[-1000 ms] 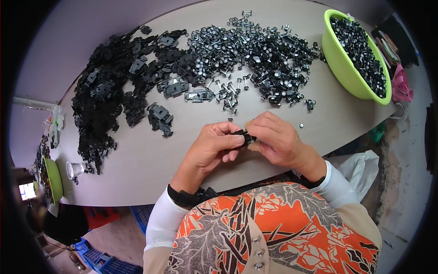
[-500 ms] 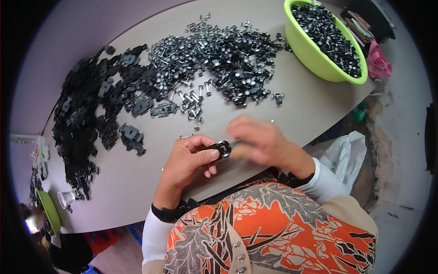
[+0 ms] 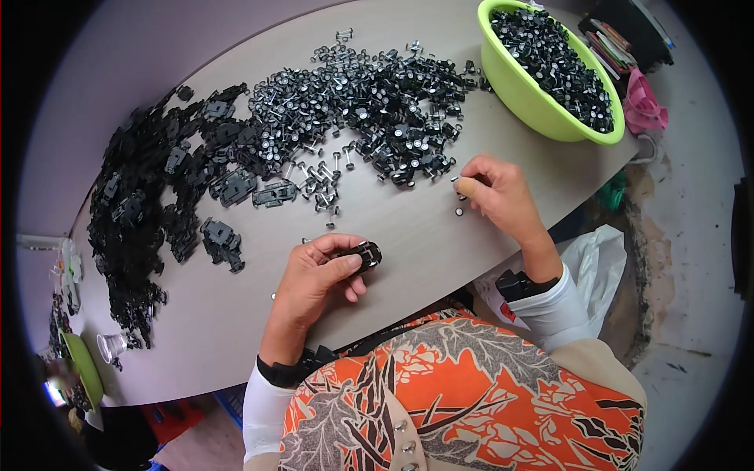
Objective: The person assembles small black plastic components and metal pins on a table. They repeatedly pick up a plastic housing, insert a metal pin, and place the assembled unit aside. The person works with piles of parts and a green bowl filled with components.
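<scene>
My left hand (image 3: 308, 284) is closed on a small black toy car chassis (image 3: 366, 256), pinched between thumb and fingers above the table near my body. To the right, my right hand (image 3: 499, 192) has thumb and fingertips pinched together close to the table; a small wheel axle (image 3: 455, 180) shows partly at the fingertips, mostly hidden by them. A single small wheel (image 3: 459, 212) lies just below those fingers. Ahead of both hands spreads a heap of wheel axles (image 3: 353, 102), silver and black. Beside it on the left lies a large pile of black chassis (image 3: 141, 196).
A lime-green basin (image 3: 550, 125) full of wheel axles stands at the far right of the table (image 3: 408, 228). A loose chassis (image 3: 222, 242) lies left of my left hand. A clear plastic cup (image 3: 114, 344) and another green basin (image 3: 82, 367) are at the far left.
My right hand has moved away from the chassis, right and farther out, to a loose wheel axle on the table. My left hand still holds the chassis, slightly further left.
</scene>
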A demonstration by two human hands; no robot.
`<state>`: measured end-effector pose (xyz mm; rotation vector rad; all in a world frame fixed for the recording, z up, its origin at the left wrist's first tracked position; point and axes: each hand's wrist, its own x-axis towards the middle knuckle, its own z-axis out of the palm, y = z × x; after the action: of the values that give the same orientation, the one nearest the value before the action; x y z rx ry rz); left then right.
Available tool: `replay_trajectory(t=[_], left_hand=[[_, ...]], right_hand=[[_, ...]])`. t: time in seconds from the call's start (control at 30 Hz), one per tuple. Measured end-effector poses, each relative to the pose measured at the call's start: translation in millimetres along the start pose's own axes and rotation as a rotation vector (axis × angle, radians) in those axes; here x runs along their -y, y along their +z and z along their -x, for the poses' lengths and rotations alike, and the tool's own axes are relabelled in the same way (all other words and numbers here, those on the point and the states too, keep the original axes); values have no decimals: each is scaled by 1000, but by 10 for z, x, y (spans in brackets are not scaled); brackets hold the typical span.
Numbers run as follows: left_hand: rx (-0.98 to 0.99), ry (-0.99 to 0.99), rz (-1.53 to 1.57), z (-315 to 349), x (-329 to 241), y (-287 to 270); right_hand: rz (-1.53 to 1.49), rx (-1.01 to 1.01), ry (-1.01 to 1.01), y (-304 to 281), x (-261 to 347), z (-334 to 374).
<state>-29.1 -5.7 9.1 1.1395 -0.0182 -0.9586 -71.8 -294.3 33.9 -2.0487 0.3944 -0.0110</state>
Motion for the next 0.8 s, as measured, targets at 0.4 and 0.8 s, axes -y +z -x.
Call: replay_trajectory(t=[0.4,0.8], left_hand=[[61,-66,112,34,-39,10],[208,-21,378,83,35,-109]], right_hand=[[356,-22,-598,18,-291,-8],[141,196,-985,875,363,290]])
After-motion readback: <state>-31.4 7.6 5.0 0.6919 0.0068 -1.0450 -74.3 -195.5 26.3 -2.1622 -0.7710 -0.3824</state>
